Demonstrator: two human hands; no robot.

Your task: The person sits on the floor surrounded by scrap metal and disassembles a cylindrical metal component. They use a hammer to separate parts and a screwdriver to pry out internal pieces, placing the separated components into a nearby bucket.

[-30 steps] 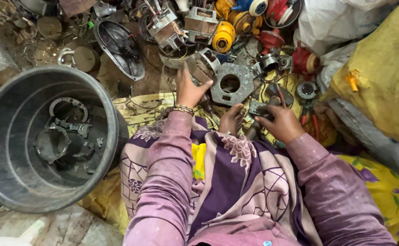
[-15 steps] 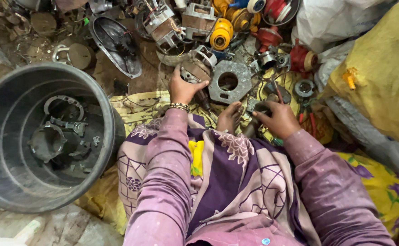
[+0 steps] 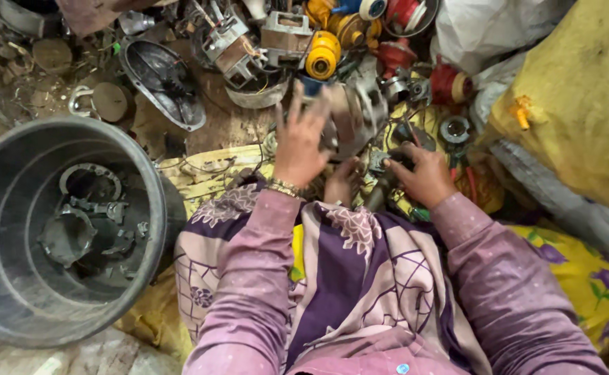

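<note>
My left hand [image 3: 299,141] reaches forward with its fingers spread over a grey metal motor cover [image 3: 358,114], which it tips up on edge; the cover is blurred. Lower on the right, my right hand [image 3: 424,175] is closed around a dark tool handle [image 3: 382,189] that points down toward my lap. A bare foot [image 3: 342,184] rests between the two hands on the yellow cloth [image 3: 207,170]. A bangle sits on my left wrist. Both sleeves are pink and dusty.
A large grey tub [image 3: 12,305] at the left holds several metal rings and brackets. Scrap motor parts lie ahead: a dark round fan cover [image 3: 160,78], yellow pieces [image 3: 322,54], red pieces [image 3: 450,83]. A yellow sack [image 3: 582,104] and white bag [image 3: 485,28] stand at right.
My left hand has moved right and tilted the grey motor cover up from lying flat. My right hand has stayed on the tool. The view has shifted closer.
</note>
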